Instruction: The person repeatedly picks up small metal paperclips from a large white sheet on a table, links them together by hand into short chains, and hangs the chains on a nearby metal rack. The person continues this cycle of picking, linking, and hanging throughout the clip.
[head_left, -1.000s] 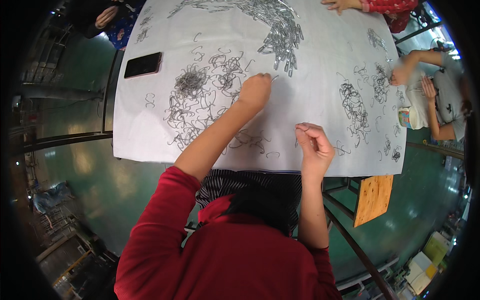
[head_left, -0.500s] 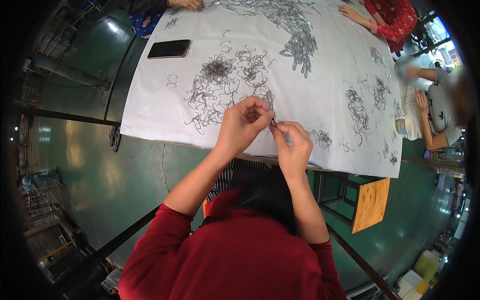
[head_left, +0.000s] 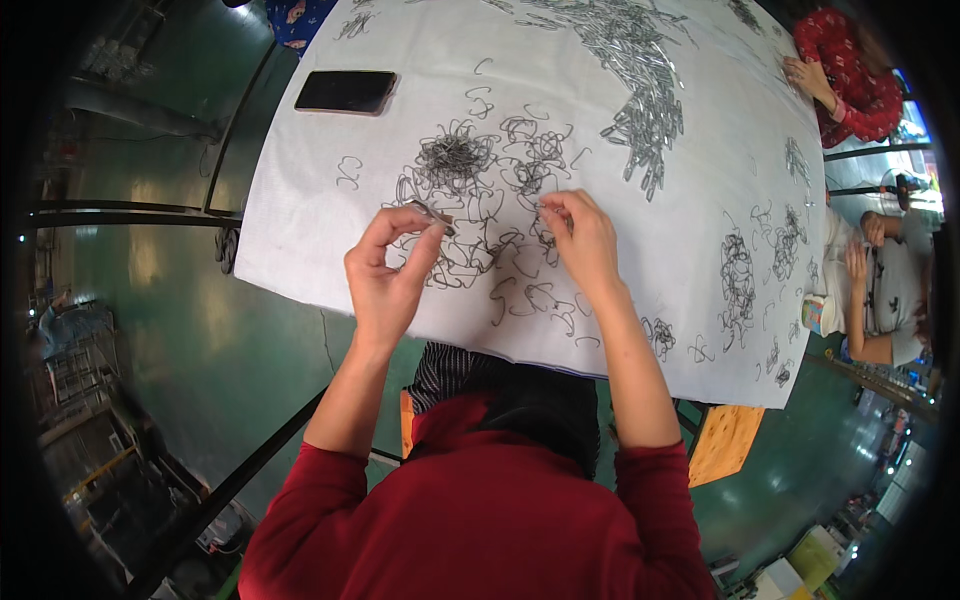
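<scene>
My left hand pinches a small metal clip-like piece between thumb and forefinger, above the left part of the scattered wire hooks. My right hand hovers low over the right edge of those hooks, thumb and fingertips drawn together; whatever lies between them is too small to make out. The thin dark S-shaped wire hooks are tangled into a dense clump beyond my hands and lie loose around it. Farther off, a long heap of slim silvery metal pieces runs across the white-covered table.
A dark phone lies at the left. More hook clusters are on the right side. One person in a patterned red sleeve rests a hand at the far right edge; another in grey sits at the right. A wooden stool stands below the table edge.
My hands, together at the near edge before, have come apart. The left moved left with the metal piece; the right is now over the hooks. My view has shifted somewhat.
</scene>
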